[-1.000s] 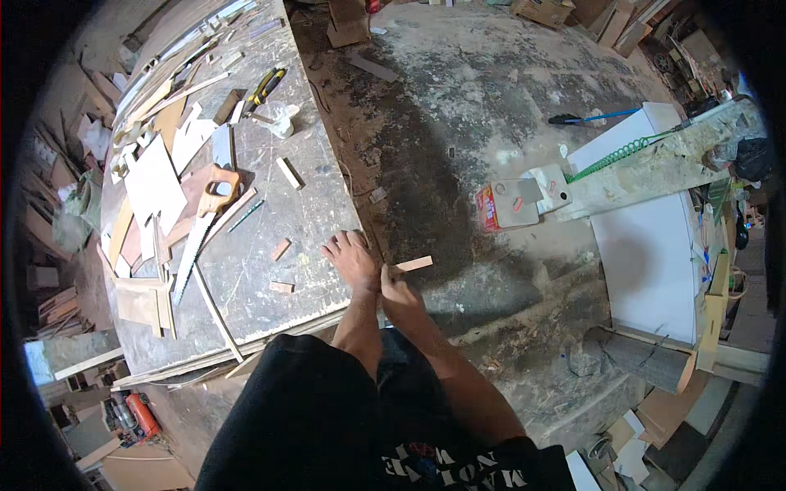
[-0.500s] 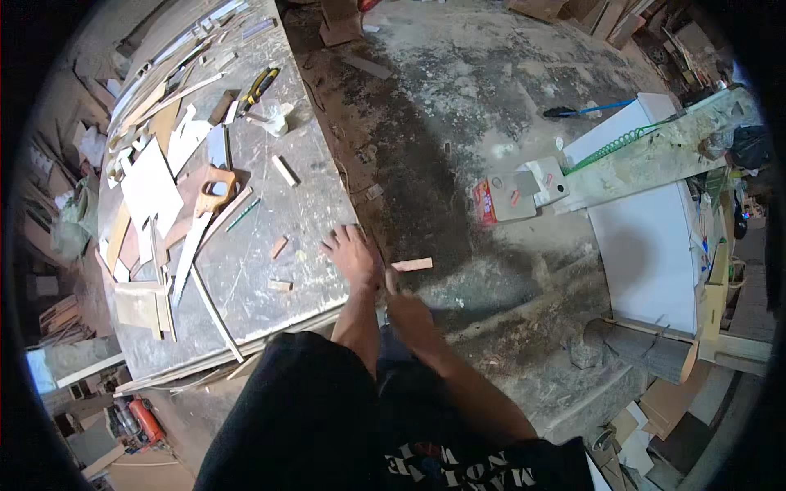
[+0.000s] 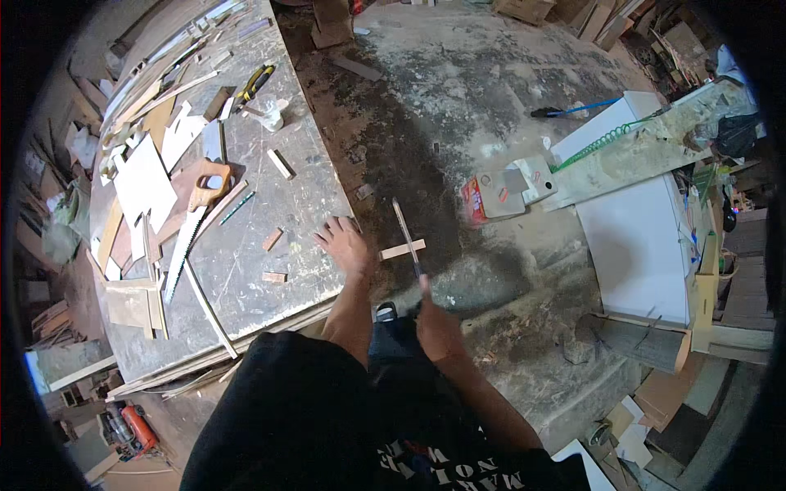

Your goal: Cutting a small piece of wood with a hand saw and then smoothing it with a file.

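Observation:
My left hand (image 3: 342, 245) lies flat with spread fingers at the right edge of the worktable (image 3: 307, 237). Beside it, a short pale wood strip (image 3: 393, 252) juts out past that edge; whether the hand presses on its inner end is hidden. In my right hand (image 3: 440, 331) is a long, narrow-bladed hand tool (image 3: 405, 229), closed round its handle. Seen nearly edge-on, the blade crosses over the strip; its exact kind is unclear. Two small wood offcuts (image 3: 275, 277) rest left of my left hand.
On the table lie a wooden-handled handsaw (image 3: 211, 186), a teal pencil-like stick (image 3: 237, 209), another wood piece (image 3: 279, 164), a clear plastic cup (image 3: 268, 113) and scattered scraps. To the right, a light-coloured box (image 3: 499, 196) sits near a long board (image 3: 622, 168) with a green coiled hose (image 3: 602, 147).
My right hand has shifted slightly right, and the tool now stretches forward across the strip where it was foreshortened before. My left hand stays on the table edge; the view has turned slightly.

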A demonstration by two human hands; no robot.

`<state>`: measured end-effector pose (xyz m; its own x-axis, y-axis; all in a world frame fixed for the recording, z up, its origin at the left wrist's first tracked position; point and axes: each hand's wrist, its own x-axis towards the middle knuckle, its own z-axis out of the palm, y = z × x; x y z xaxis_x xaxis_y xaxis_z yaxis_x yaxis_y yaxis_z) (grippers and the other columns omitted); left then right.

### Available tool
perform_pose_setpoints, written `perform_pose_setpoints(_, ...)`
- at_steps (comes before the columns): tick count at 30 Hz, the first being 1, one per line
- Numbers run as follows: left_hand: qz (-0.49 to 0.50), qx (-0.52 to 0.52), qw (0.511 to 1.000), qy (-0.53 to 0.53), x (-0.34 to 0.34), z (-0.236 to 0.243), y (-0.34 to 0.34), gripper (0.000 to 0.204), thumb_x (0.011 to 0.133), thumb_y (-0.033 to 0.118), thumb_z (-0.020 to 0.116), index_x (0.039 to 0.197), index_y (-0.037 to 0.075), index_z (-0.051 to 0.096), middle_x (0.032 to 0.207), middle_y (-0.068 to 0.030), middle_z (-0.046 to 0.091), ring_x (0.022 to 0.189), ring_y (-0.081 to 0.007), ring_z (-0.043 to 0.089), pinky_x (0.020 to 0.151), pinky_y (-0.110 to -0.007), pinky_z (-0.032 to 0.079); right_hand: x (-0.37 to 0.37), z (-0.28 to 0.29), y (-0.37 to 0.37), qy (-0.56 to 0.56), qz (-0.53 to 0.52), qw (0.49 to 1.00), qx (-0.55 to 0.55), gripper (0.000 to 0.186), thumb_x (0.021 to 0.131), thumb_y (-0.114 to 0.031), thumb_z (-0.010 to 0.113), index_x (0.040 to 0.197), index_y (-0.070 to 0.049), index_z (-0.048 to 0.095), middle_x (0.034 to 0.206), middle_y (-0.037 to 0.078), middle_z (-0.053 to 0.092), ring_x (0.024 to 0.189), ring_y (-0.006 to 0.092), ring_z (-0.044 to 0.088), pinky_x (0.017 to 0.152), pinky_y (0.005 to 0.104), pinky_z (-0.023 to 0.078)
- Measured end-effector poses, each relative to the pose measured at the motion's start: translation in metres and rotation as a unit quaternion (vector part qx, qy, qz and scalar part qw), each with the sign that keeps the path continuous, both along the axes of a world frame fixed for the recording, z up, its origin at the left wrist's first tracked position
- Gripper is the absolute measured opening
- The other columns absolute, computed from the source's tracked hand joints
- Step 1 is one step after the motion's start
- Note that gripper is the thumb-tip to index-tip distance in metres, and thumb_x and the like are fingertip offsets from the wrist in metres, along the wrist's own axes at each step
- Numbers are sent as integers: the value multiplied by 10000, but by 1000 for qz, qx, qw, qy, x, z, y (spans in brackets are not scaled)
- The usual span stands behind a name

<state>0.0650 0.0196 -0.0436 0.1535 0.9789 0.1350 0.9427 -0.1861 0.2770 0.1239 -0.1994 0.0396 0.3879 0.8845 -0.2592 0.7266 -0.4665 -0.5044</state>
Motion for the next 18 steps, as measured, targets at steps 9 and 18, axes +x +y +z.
perform_pose_setpoints(9,-43,83,994,-58,-8,-17,6,127,744,91,578,862,68,537,964,-134,500,976,-355,462,960,-520,286,19,-119,87,350,-432,817,153,598,847,-298,710,1221,72,426,1113,178,522,1007,259,525,857,375,429)
perform_pose_setpoints(18,-158,98,983,2,-74,-2,21,241,794,165,572,986,28,521,1047,-156,495,1096,-380,431,1013,-548,287,31,-126,152,398,-336,808,276,315,865,-118,663,1077,-74,434,718,-12,480,422,80,391,353,259,292)
